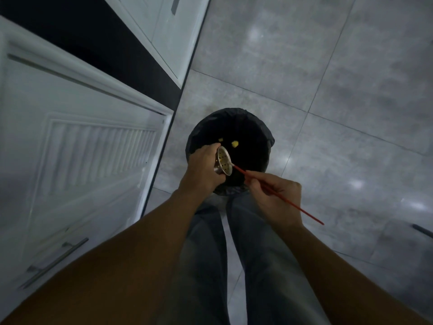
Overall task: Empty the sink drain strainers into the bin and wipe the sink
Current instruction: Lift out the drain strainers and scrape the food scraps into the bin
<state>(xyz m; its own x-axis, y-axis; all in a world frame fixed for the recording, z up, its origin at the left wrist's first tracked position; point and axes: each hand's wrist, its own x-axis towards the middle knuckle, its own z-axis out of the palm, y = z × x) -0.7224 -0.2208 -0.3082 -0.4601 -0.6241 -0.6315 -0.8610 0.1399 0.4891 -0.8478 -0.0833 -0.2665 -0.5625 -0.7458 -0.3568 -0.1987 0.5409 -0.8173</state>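
Shiny metal makes up the little strainer (223, 163), a small cup with round holes in it. The left hand (203, 167) holds it over the bin (228, 150). The fingers are curled tight around the cup's outside, so the hand sits at 9 o'clock of the strainer and the cup pokes out past the fingers at 3 o'clock. The strainer is tipped on its side. Its open mouth faces toward 3 o'clock, at the other hand, and its narrow bottom end points to about 7 o'clock, into the palm.

The right hand (276, 195) pinches a thin red stick (278, 197) between thumb and fingers. The stick runs long from 10 o'clock to 4 o'clock. Its tip touches the rim or the inside of the strainer; it is hard to tell which. Its far end sticks out past the hand.

The bin is round and black, with a dark bag over its edge. Two small yellow bits (235, 144) lie deep inside at 12 o'clock of the strainer. The near side of the bin is hidden behind both hands and the legs in blue jeans (264, 266).

The bottom of the strainer is hidden by the fingers. The room is dim, so the inside of the bin is mostly just black. White cupboard doors (77, 148) stand at 9 o'clock, and the grey floor tiles (339, 90) spread out at 2 o'clock.
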